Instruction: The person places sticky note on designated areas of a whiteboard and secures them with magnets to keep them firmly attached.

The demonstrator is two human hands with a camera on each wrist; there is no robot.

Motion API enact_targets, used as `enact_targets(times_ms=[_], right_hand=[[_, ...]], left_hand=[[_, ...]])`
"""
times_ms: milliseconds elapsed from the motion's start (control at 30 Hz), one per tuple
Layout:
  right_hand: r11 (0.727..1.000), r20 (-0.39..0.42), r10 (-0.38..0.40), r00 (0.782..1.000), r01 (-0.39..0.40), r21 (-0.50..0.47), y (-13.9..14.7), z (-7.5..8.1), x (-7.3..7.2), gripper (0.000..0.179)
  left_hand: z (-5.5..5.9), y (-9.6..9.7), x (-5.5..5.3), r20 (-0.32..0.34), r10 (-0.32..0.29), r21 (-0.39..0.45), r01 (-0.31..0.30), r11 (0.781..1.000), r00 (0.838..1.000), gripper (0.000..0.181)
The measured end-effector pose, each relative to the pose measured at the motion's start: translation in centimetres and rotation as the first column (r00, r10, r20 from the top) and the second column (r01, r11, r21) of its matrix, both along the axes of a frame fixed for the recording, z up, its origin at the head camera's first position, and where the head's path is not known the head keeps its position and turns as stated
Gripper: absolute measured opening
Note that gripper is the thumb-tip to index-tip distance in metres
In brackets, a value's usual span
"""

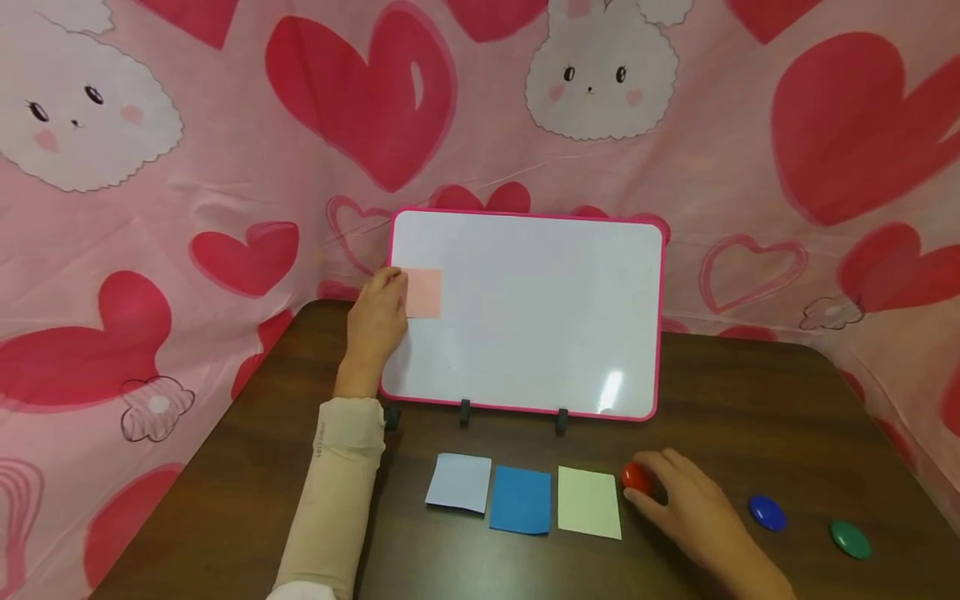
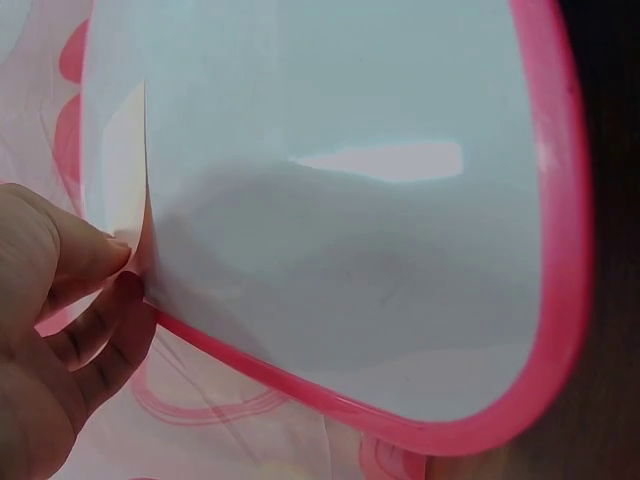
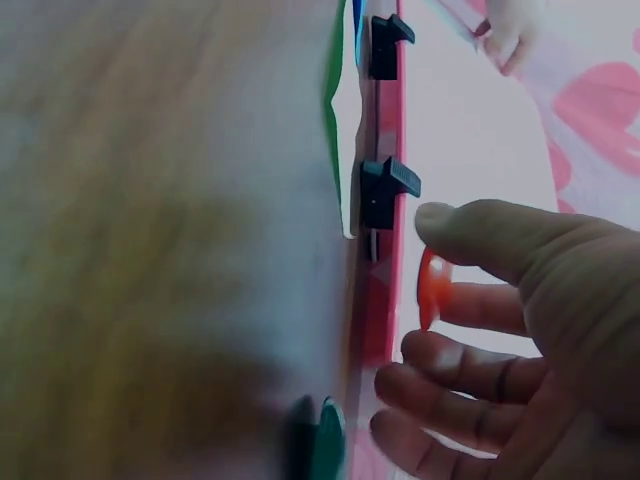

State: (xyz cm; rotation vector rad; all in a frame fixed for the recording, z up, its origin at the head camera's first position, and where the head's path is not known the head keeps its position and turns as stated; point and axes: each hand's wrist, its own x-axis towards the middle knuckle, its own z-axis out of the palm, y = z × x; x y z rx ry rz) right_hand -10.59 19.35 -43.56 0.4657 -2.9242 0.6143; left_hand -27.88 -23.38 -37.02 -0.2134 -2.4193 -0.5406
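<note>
My left hand (image 1: pixel 377 321) is at the left edge of a pink-framed whiteboard (image 1: pixel 540 308). Its thumb and fingers pinch a peach sticky note (image 1: pixel 423 293) by one edge. The note lies against the board in the head view and stands partly away from it in the left wrist view (image 2: pixel 128 170). Down at the right, my right hand (image 1: pixel 693 508) holds a round red magnet (image 1: pixel 636 477) between thumb and fingers. In the right wrist view the red magnet (image 3: pixel 431 290) shows edge-on, with the other fingers loosely bent below it.
White (image 1: pixel 460 482), blue (image 1: pixel 521 500) and pale yellow (image 1: pixel 588 502) sticky notes lie in a row before the board. A blue magnet (image 1: pixel 767 512) and a green magnet (image 1: pixel 851 539) are right of my right hand. Black clips (image 1: pixel 562 421) support the board's lower edge.
</note>
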Motion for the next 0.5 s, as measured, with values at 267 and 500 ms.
enact_targets(times_ms=[267,500], right_hand=[[0.996,-0.022,-0.008,1.000,0.006,-0.091,-1.6,1.8,-1.2,0.041],[0.989,-0.192,0.052,0.980,-0.077,-0.126,-3.5,3.4,-3.2,0.043]], left_hand=[[0.0,0.1,0.1,-0.026,-0.021,0.007,0.021,1.000,0.999,0.030],[-0.3,0.0,0.2,-0.036,-0.022,0.017,0.023,1.000,0.999,0.028]])
